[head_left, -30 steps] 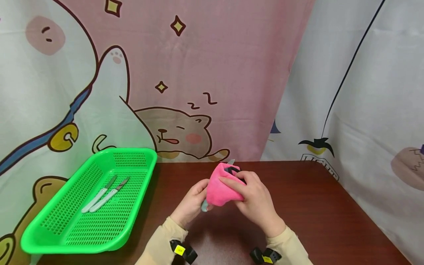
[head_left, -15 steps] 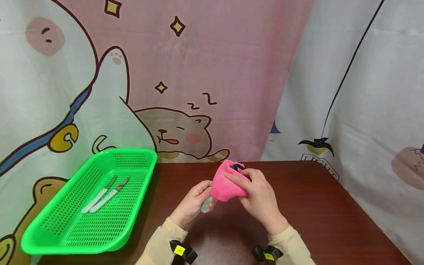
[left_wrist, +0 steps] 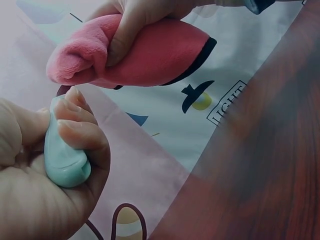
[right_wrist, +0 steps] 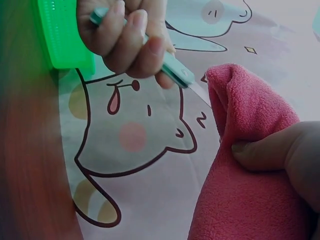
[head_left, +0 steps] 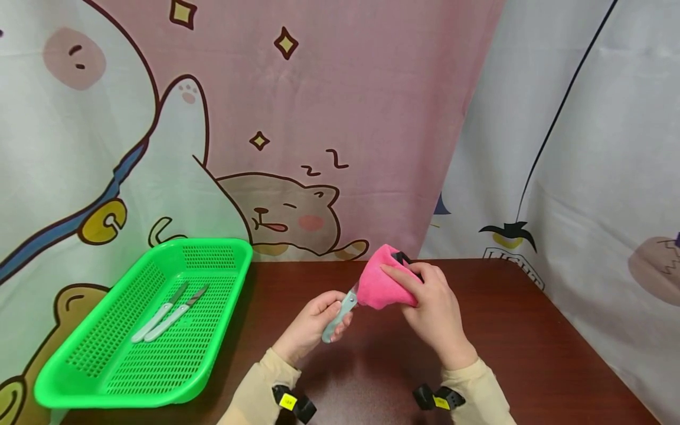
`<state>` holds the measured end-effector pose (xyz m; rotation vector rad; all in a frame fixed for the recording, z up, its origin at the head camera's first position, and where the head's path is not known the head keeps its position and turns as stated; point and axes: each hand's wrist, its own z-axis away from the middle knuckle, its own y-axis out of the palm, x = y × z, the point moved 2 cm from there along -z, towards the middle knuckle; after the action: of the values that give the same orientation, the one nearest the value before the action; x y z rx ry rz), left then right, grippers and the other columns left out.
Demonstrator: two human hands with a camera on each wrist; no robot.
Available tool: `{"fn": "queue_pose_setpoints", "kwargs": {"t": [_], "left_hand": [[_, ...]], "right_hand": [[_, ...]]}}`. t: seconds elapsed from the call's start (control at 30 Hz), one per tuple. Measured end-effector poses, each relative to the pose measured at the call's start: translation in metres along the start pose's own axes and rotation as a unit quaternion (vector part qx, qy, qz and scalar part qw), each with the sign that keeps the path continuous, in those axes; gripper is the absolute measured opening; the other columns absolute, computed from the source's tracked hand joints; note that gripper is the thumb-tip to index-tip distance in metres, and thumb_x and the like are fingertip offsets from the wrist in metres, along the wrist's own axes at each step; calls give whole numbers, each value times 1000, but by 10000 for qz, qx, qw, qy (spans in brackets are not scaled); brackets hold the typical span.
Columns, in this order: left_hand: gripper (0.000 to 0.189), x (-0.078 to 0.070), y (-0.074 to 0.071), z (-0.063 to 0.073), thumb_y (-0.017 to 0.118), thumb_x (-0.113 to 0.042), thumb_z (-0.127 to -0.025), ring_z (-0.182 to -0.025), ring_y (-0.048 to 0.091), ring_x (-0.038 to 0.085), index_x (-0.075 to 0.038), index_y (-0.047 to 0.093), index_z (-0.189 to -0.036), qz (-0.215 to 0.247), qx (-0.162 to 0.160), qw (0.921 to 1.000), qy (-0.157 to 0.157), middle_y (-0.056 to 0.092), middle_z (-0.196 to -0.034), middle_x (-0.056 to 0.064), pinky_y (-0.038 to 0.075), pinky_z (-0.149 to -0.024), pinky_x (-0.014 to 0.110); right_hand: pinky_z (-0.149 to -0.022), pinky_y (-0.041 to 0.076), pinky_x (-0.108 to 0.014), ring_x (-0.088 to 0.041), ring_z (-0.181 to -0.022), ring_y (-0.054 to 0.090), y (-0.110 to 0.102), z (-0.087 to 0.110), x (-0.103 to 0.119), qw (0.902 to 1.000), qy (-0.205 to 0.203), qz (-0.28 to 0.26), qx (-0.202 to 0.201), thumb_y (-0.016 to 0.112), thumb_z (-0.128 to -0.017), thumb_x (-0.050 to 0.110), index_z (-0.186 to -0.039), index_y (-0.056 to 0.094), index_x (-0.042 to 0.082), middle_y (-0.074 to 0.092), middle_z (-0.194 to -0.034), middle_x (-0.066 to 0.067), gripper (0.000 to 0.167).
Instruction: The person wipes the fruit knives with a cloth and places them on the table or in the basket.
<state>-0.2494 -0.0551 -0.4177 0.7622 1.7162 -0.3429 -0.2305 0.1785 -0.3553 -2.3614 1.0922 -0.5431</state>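
A small knife with a pale green handle (head_left: 340,316) is gripped by my left hand (head_left: 307,323), its fingers curled round the handle. My right hand (head_left: 440,307) pinches a folded pink cloth (head_left: 383,280) with a dark edge. In the head view the cloth covers most of the blade, and only a short bit near the handle shows. The right wrist view shows the blade (right_wrist: 201,94) running from the handle into the folded cloth (right_wrist: 250,115). Both hands are raised above the table.
On the left of the brown table (head_left: 510,342) stands a green perforated basket (head_left: 212,366). Two knives with whitish handles (head_left: 166,323) lie side by side in it. A curtain with cartoon animals (head_left: 340,106) hangs behind the table.
My right hand has moved right and slightly up with the cloth, away from my left hand. More of the knife handle shows, and the blade tip no longer sticks out past the cloth.
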Motion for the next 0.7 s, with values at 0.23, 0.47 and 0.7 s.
{"fn": "queue_pose_setpoints", "kwargs": {"t": [0.23, 0.47, 0.7], "left_hand": [[20, 1, 0, 0, 46, -11, -106, -65, 50, 9, 5, 52, -115, -19, -7, 10000, 50, 54, -83, 6, 46, -57, 18], [26, -2, -1, 0, 46, -10, -106, -64, 50, 8, 13, 50, -118, -16, 55, 9999, 133, 54, -83, 7, 46, -56, 18], [28, -4, -3, 1, 47, -12, -105, -65, 50, 9, 12, 49, -119, -44, 61, 10000, 39, 54, -83, 6, 46, -57, 19]], "right_hand": [[-66, 54, -46, -33, -98, 54, -5, -1, -7, 9999, 73, 55, -43, 80, -66, -5, -123, 71, 25, 59, -102, -14, 65], [-66, 52, -45, -32, -95, 53, -8, 0, -12, 9999, 122, 69, -93, 78, -67, -5, -122, 71, 23, 59, -100, -14, 62], [-66, 50, -45, -32, -93, 53, -11, -1, -16, 9997, 126, 94, -174, 74, -68, -5, -122, 72, 23, 59, -99, -14, 61]]}}
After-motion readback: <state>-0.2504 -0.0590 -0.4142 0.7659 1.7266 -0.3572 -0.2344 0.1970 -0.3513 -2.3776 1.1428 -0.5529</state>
